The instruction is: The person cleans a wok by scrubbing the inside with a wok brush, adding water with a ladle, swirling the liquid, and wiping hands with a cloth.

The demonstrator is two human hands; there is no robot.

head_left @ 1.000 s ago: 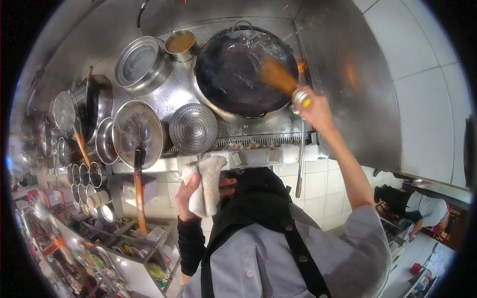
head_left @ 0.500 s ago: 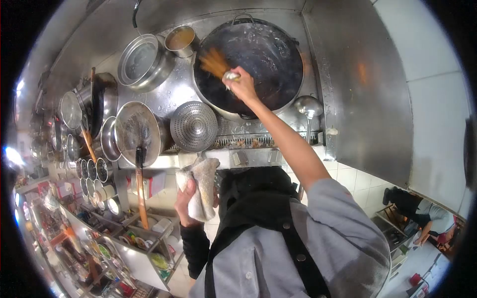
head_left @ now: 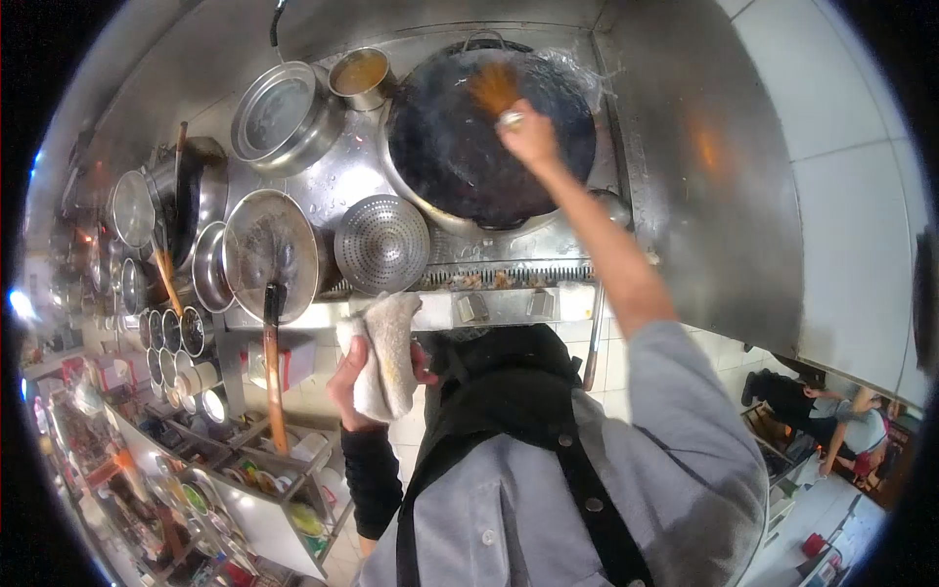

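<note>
A large dark wok (head_left: 460, 147) sits on the steel range, with water splashing over its far right rim. My right hand (head_left: 531, 137) is closed around the pale-bound handle of a bamboo wok brush (head_left: 495, 88), whose tan bristles are over the wok's far part and blurred by motion. Down by the apron, my left hand (head_left: 354, 382) grips a folded, stained white towel (head_left: 389, 357), fingers wrapped around it. A round perforated strainer (head_left: 381, 245) lies on the range left of the wok. Partly behind my right forearm is a ladle (head_left: 612, 207).
Left of the wok stand a small pot of brownish liquid (head_left: 360, 73) and a wide steel pot (head_left: 279, 112). A long-handled pan (head_left: 269, 249) juts over the front edge. Round containers (head_left: 196, 333) cluster farther left. Another person (head_left: 851, 426) is at the lower right.
My right hand has swept the wok brush right and toward the far side of the wok, and water now splashes at the far right rim. The towel stays in my left hand.
</note>
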